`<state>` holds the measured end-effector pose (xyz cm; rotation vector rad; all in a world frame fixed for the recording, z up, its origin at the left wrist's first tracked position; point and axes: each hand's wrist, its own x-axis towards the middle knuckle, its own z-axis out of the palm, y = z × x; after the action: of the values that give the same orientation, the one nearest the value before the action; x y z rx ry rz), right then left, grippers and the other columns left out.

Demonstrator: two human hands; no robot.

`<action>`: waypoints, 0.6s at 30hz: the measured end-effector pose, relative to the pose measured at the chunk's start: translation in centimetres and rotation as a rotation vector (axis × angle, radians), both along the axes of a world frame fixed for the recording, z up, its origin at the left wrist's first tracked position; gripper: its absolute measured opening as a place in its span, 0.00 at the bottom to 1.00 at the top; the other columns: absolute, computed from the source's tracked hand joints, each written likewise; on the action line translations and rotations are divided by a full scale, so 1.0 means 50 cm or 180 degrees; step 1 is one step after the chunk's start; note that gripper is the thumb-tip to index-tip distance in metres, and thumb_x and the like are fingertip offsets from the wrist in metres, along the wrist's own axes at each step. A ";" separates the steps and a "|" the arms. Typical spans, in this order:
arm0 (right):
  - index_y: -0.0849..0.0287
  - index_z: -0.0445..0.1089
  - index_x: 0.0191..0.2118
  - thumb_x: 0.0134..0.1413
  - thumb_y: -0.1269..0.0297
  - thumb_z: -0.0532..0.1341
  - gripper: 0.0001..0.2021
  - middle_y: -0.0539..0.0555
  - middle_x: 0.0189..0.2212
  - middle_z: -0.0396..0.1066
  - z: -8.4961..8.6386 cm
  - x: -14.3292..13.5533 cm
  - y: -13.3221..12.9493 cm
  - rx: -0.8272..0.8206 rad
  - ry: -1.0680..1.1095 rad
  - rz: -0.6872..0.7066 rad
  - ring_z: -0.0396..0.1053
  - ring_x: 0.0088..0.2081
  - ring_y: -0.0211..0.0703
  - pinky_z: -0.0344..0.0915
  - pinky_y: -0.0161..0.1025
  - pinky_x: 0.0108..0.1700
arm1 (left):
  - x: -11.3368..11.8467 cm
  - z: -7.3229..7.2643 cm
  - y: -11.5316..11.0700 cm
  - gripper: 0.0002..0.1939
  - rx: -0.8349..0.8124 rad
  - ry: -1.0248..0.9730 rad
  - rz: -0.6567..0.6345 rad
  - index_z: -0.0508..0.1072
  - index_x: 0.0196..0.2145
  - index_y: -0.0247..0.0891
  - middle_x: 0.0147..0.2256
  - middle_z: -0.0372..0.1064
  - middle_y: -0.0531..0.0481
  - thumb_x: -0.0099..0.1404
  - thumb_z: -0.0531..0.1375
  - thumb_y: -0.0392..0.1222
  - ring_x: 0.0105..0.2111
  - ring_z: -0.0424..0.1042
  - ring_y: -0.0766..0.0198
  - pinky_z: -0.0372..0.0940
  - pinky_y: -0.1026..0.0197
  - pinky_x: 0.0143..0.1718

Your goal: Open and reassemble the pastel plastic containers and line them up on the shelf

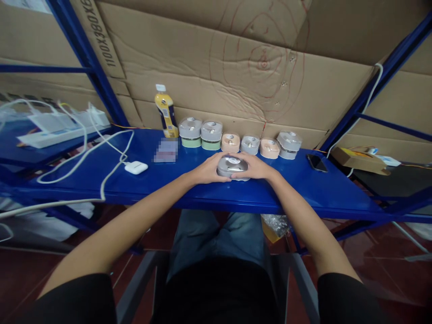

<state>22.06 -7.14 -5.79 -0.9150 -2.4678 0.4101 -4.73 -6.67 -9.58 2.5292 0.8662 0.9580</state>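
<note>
Brown cardboard (pixel 168 58) fills the upper frame behind a blue table (pixel 327 191), where lidded containers (pixel 230 143) line up just above centre. Mid-frame, the left hand (pixel 208 171) and right hand (pixel 257 167) grasp a grey box (pixel 232 166) from both sides, its partly hidden base apparently on the table; a white case (pixel 136 168) lies left of centre.

A black short-sleeved top (pixel 219 292), worn with faded blue jeans (pixel 202 240), leaves both forearms (pixel 151 209) bare.
</note>
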 end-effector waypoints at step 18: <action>0.67 0.69 0.63 0.59 0.41 0.69 0.38 0.79 0.59 0.69 0.084 0.117 0.115 0.0980 -0.0433 -0.4074 0.70 0.59 0.73 0.64 0.60 0.58 | -0.006 -0.003 0.002 0.34 0.0131 -0.0279 0.0437 0.62 0.67 0.38 0.59 0.72 0.35 0.69 0.66 0.50 0.54 0.77 0.46 0.75 0.40 0.57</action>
<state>27.92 -1.38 -1.57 -2.0892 -1.4798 -0.4655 -5.02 -6.58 -9.74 2.4669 1.0141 1.1306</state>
